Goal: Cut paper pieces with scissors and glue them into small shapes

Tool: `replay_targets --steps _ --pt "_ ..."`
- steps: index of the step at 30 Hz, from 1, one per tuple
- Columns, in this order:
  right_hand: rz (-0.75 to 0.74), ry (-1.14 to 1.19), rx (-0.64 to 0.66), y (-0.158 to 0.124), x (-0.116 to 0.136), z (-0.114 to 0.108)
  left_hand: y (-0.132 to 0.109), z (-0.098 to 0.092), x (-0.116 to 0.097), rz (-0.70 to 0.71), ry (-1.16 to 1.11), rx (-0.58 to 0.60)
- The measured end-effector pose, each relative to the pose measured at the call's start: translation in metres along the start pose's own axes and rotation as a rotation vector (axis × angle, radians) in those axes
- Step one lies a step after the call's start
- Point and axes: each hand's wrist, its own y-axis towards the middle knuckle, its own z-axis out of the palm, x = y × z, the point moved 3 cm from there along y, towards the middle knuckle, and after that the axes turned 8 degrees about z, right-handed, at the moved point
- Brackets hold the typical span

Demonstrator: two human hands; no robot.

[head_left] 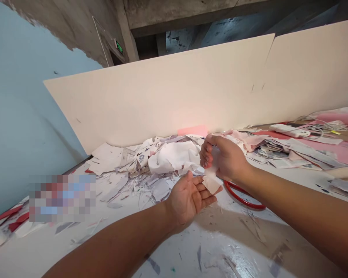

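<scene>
Paper scraps (113, 189) all over this bench (188, 247)
Torn heap (174, 154) at the back, then my left hand (188, 199), open, palm up, small white piece (212, 184) lying across the fingers (208, 201); right hand (224, 156) half-curled just above, can't tell if it's gripping anything; red loop (245, 201) under that forearm.

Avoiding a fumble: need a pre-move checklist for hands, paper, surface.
1. Left hand palm up, fingers open: ok.
2. Small creased white paper piece over the left fingers: ok.
3. Right hand grip: cannot tell; fingers curled, area below blurred.
4. Glossy white work surface free of torn white paper scraps: not ok.
5. Curved glossy red object clear of right forearm: cannot tell; partly hidden.
</scene>
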Motion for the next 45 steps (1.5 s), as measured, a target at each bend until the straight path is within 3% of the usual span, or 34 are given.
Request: replay_targets --steps 23,37,45 --pt "-0.039 0.034 0.038 0.005 -0.008 0.000 0.000 0.000 0.001 -0.020 0.008 0.034" --pt "0.006 0.032 0.060 0.002 -0.004 0.000 -0.002 0.000 0.002 -0.023 0.007 -0.006" --pt "0.054 -0.039 0.141 0.005 0.005 -0.004 0.001 -0.002 0.001 0.039 0.042 -0.051"
